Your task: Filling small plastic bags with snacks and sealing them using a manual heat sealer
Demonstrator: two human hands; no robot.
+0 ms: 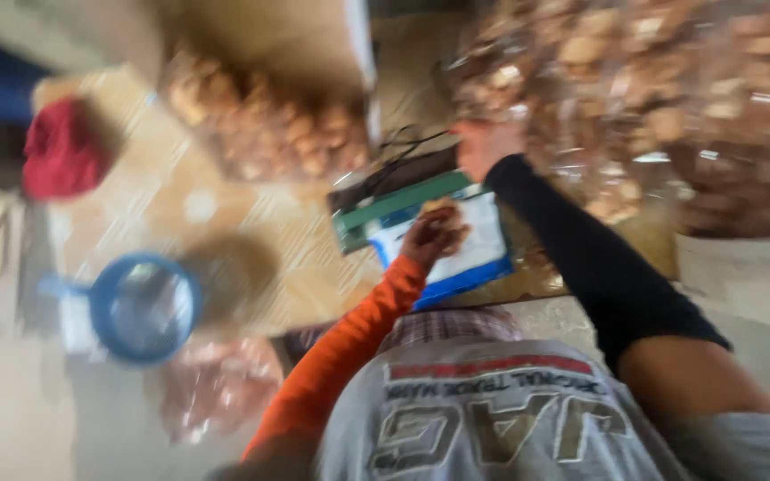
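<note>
Here, left hand (434, 233) fingers clamp a brown snack (439, 210) above the scale (421, 233); right hand (485, 147) fingers too blurred to tell.

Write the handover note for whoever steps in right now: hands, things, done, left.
Left hand: closed round a small brown piece, over the white pad of the scale.
Right hand: up by the big clear bag of brown pieces; the grip is too blurred to tell.
A second bag lies beyond the scale, with a blue sieve to the left.
Done: one piece is at the scale.
Left: it is not yet let go.
</note>
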